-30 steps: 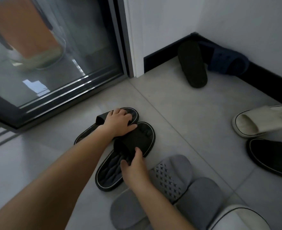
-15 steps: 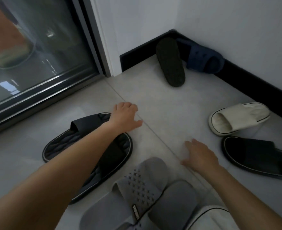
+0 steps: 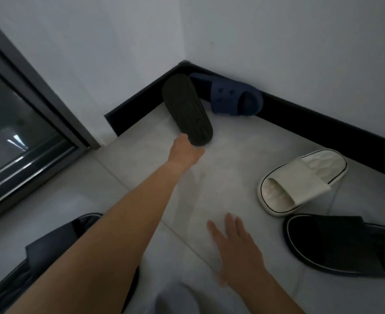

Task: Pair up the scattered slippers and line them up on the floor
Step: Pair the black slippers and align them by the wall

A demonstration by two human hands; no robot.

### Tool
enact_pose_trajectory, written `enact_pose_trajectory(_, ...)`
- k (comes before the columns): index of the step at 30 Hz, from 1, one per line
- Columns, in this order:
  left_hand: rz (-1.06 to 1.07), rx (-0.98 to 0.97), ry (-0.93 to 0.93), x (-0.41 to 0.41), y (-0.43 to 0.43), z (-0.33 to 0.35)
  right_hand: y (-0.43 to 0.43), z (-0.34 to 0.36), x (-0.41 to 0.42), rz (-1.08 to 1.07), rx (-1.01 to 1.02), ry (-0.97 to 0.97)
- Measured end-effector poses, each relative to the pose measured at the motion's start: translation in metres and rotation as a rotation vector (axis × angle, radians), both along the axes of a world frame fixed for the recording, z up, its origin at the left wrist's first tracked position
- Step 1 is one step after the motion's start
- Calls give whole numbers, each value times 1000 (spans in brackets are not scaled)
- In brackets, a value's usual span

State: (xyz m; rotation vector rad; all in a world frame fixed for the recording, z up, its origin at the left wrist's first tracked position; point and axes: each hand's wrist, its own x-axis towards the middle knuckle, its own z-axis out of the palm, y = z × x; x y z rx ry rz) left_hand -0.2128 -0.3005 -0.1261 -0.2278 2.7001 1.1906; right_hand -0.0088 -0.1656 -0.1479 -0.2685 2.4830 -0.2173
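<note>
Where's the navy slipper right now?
Head view, far corner: the navy slipper lies against the black baseboard, just right of the upturned dark slipper.

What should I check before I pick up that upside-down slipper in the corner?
1. Left hand touches the upside-down slipper at its near end: ok.
2. Firm hold: cannot tell, the fingers are hidden by it.
3. It matches the navy slipper beside it: cannot tell, only its sole shows.
4. Right hand free to help: ok, open over the floor.
5. Bare floor to set it down: ok, between the hands and the white slipper.
</note>
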Motion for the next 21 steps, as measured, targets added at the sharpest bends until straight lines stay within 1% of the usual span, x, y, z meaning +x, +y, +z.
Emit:
enact_pose_trajectory(1, 65, 104, -8, -15, 4, -2, 0, -2, 0, -2, -16, -3)
enact_pose_trajectory(3, 262, 283, -26, -41, 9, -10, 2, -5, -1, -6, -49, -7)
enact_pose_trajectory(5, 470, 358, -64, -58, 8, -21, 4, -6, -3, -12, -77, -23)
enact_pose_trajectory(6, 527, 357, -92, -63, 7, -27, 5, -6, -4, -16, -88, -36)
enact_pose_trajectory(8, 546, 353, -117, -71, 5, -36, 6, -5, -5, -30, -109, -50)
enact_pose_trajectory(10, 549, 410, -140, -76, 9, -37, 6, -3, -5, -45, -118, -39)
enact_pose_trajectory(13, 560, 651, -250, -68, 21, -27, 5, -3, -4, -55, -113, -28)
enact_pose_trajectory(15, 525, 757, -290, -53, 32, -14, 5, -2, -4, -53, -100, -33)
enact_pose_trajectory(17, 474, 894, -295, -29, 36, 2, 6, -2, -5, -44, -83, -40)
enact_pose_trajectory(19, 429, 1018, -261, 1, 35, 21, 7, -2, -7, -37, -64, -56)
enact_pose_trajectory(21, 401, 1042, -200, 39, 29, 41, 7, -3, -8, -27, -53, -39)
